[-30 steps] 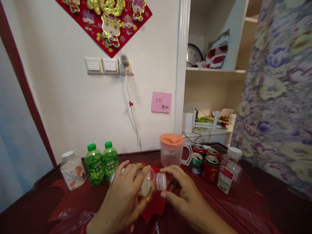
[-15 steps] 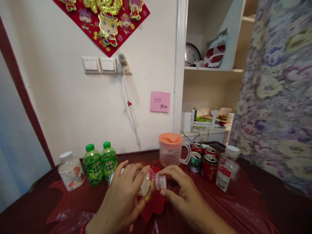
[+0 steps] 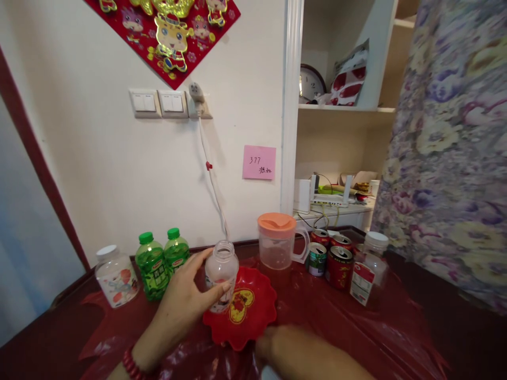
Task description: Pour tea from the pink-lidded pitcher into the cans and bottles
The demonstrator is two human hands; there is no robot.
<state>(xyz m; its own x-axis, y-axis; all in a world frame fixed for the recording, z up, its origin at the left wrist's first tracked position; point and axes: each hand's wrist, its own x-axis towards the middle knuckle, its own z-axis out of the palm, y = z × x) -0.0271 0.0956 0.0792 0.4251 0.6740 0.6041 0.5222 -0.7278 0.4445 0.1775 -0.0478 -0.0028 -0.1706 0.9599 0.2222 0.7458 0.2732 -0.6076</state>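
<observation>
My left hand is wrapped around the side of a clear plastic bottle with a printed picture on it. The bottle stands upright, its mouth uncapped, at the left part of a red scalloped plate with a gold design. Whether its base touches the plate is hidden by my thumb and fingers. My right hand is low, just in front of the plate, and smeared by motion. Its fingers cannot be made out. Something whitish shows below it at the bottom edge.
At left stand a white-capped jar and two green bottles. Behind the plate is a pitcher with an orange lid. Several drink cans and another white-capped jar stand at right. A red plastic sheet covers the table.
The bottle, earlier tipped sideways with my right hand at its mouth, is now upright in my left hand. My right hand has left the mouth and moved down toward the front.
</observation>
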